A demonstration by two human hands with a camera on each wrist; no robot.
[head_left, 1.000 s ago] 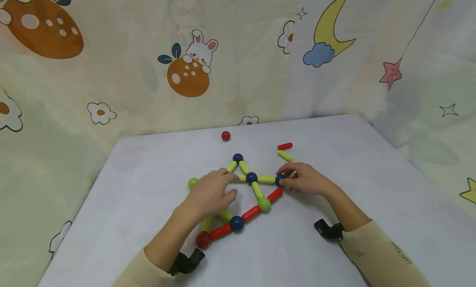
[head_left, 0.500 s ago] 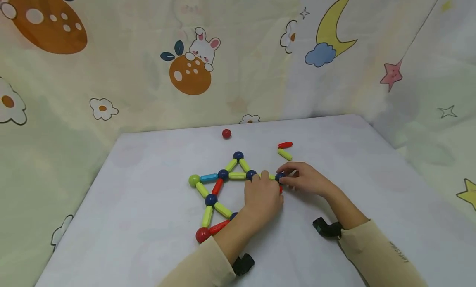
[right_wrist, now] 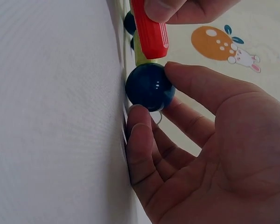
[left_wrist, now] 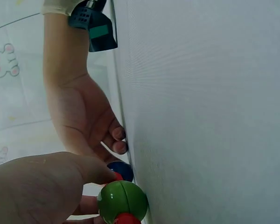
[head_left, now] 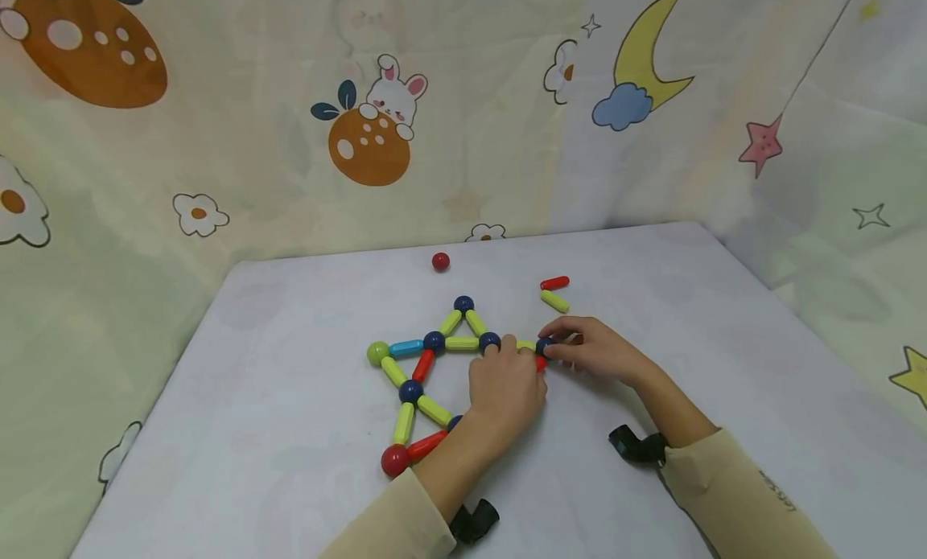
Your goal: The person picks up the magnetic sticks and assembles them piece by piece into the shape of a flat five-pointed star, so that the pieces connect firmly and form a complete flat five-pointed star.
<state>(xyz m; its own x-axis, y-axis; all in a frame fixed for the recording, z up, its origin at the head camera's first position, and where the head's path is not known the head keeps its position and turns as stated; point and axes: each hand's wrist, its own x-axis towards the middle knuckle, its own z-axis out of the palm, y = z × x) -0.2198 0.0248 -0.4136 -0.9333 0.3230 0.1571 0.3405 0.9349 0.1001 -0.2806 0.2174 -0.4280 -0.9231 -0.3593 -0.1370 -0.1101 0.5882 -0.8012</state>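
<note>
My right hand pinches a dark blue ball between thumb and fingers, at the right end of a flat figure of magnetic rods and balls. A yellow-green rod joins that ball to another blue ball. My left hand pinches a red rod, whose end lies close to the held ball; whether they touch I cannot tell. A green ball sits beside the left hand in the left wrist view. The left hand and forearm hide the figure's lower right part in the head view.
On the left, the figure continues with a green ball, a blue rod and a large red ball. Loose behind it lie a red ball, a red rod and a yellow-green rod on the white table.
My left hand has moved right, from over the figure's left part to the red rod near the right hand, and now pinches it. The right hand stays at the blue ball.
</note>
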